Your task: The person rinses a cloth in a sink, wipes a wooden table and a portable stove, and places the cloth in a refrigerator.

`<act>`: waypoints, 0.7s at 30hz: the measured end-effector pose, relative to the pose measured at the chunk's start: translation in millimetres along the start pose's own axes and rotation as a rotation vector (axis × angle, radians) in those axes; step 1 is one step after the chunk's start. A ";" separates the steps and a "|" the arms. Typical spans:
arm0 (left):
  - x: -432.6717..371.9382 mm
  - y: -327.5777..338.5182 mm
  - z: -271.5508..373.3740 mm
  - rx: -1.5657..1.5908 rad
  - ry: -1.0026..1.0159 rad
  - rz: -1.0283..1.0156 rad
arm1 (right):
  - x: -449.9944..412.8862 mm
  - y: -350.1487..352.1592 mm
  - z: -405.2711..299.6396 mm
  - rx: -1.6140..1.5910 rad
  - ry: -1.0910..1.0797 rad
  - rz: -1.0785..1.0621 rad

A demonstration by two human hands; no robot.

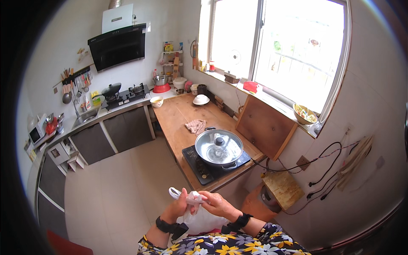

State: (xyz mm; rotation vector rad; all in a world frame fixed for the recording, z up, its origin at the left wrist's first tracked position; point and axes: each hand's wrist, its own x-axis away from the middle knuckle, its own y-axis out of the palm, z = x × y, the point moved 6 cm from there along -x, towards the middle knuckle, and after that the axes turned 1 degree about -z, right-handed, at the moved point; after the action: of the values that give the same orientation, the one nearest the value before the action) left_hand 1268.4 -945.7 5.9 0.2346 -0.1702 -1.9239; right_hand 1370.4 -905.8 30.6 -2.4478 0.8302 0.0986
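Note:
Close to my body, both hands grip the gathered neck of a white plastic bag (207, 220). My left hand (178, 204) pinches it from the left, and a loop of the bag sticks out past the thumb. From the right, my right hand (218, 204) has its fingers on the same twisted part. The bag's full body hangs below, partly hidden by my wrists; its contents cannot be made out. Ahead of my hands, a pan with a glass lid (219, 146) sits on a black induction cooker (204, 172) at the near end of a wooden table (172, 118).
A crumpled cloth (196, 127), a yellowish-filled bowl (156, 102) and an upturned white bowl (201, 99) lie on the table. A wooden board (266, 127) leans at the window sill. Cables (325, 165) hang on the right wall. A gas stove (127, 95) stands far left.

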 end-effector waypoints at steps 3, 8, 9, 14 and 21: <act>5.1 -1.7 5.4 0.058 0.041 0.000 | -4.7 1.5 2.7 -0.022 -0.095 0.094; -3.5 -1.8 36.5 -0.347 0.170 -0.028 | -5.2 -5.4 32.0 -0.664 0.030 0.083; -8.7 -0.3 41.1 -0.488 0.194 -0.009 | -2.5 -8.6 27.9 -0.779 0.061 0.088; 7.7 -1.5 66.3 -1.042 0.499 0.382 | -5.6 1.5 10.2 -0.911 0.076 0.001; 15.5 -7.4 62.9 -0.985 0.568 0.552 | -12.8 23.8 20.8 -1.107 0.221 0.006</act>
State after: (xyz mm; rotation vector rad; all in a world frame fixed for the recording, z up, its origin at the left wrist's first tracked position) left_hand 1241.0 -957.1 63.9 0.0427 0.9726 -1.1467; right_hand 1348.3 -903.8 4.7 -3.5332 1.0535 0.3794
